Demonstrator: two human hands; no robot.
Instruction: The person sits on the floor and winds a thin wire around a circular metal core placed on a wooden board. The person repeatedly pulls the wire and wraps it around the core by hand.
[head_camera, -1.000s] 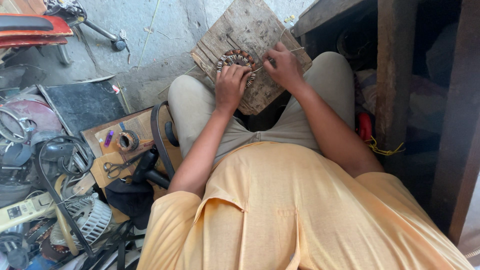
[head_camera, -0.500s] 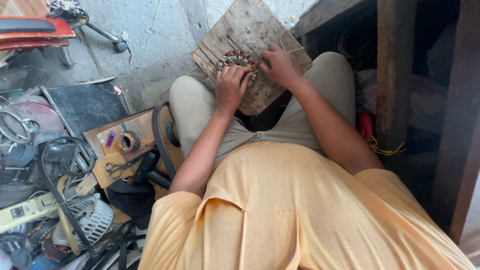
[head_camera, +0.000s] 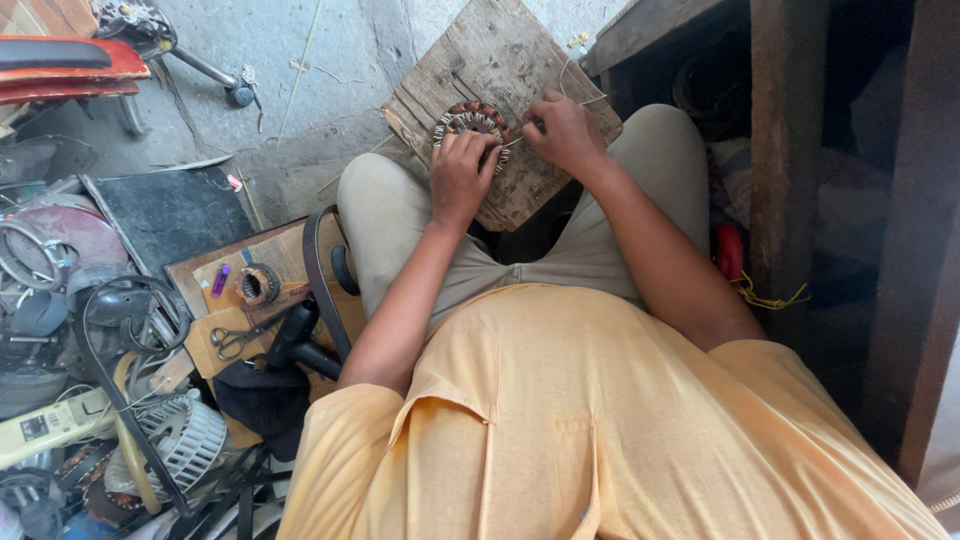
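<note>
A round motor stator (head_camera: 468, 122) with copper windings lies on a worn wooden board (head_camera: 500, 70) that rests across my knees. My left hand (head_camera: 460, 180) presses down on the near side of the stator, fingers curled over its rim. My right hand (head_camera: 565, 132) sits just right of the stator, fingers pinched on a thin light wire (head_camera: 585, 100) that runs off toward the board's right edge. Part of the stator is hidden under my left hand.
On a brown board at my left lie scissors (head_camera: 235, 342), a small wound coil (head_camera: 258, 285), a purple lighter (head_camera: 220, 280) and a black tool (head_camera: 295, 340). Fan parts and a white fan grille (head_camera: 190, 440) pile further left. A dark wooden post (head_camera: 785, 150) stands at the right.
Both hands stay on the stator; my right hand has shifted slightly along the wire. The view has tilted a little.
</note>
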